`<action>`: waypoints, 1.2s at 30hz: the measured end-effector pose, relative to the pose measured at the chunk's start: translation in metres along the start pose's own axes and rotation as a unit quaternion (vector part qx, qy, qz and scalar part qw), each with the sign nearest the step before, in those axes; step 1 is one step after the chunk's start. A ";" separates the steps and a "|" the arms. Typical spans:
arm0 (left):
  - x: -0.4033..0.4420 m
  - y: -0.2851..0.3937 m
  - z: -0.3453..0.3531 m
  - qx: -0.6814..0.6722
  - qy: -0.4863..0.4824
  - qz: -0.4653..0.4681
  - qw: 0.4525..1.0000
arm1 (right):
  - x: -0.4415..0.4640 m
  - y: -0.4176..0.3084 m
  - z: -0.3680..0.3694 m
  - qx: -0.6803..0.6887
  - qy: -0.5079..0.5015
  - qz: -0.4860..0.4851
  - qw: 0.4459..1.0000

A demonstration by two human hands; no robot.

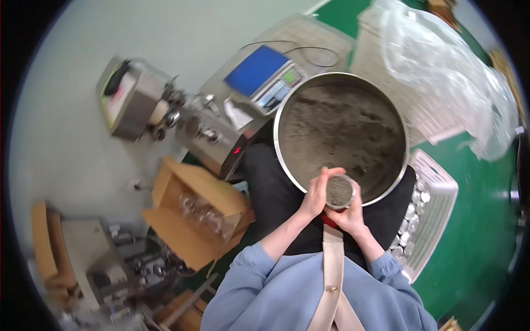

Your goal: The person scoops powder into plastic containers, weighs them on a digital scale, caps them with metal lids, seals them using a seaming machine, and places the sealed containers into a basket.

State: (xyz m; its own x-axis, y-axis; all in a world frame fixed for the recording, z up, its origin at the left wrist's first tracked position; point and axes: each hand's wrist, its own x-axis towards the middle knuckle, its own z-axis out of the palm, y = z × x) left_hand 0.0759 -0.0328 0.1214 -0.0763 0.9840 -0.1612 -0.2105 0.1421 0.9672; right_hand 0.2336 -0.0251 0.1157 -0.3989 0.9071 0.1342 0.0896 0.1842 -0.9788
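A small round container (339,191), filled close to its rim with grey-brown powder, is held between my two hands. My left hand (317,194) closes on its left side, with fingers along the far edge. Around its right and near side wraps my right hand (351,214). Both hands are over the near rim of a large metal pot (277,138), which stands between my legs. Grey-brown powder (342,127) lies uneven inside the pot. Something red (329,219) shows just below my hands; I cannot make out what it is.
A blue-topped weighing scale (258,70) stands beyond the pot, beside a metal machine (212,144) with a red display. An open cardboard box (190,234) holding clear containers is at left. At right are a white basket (441,220) of silvery-lidded containers and clear plastic sheeting (441,60).
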 end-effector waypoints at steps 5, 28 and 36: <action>-0.020 0.050 -0.054 0.146 0.125 0.107 0.976 | -0.012 -0.001 0.007 -0.027 -0.085 0.020 0.996; -0.235 -0.166 -0.403 0.513 0.139 -0.466 0.707 | -0.010 0.029 0.010 -0.069 0.007 0.049 0.996; -0.262 -0.185 -0.401 0.563 0.156 -0.485 0.650 | -0.014 0.028 0.009 -0.096 -0.013 0.069 0.993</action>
State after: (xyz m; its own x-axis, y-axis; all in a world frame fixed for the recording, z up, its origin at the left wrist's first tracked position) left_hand -0.2555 -0.3602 -0.0942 -0.6706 0.3278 -0.6655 0.5279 0.8411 -0.1176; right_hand 0.2332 -0.0364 0.0846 -0.3948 0.9188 -0.0060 0.3159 0.1296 -0.9399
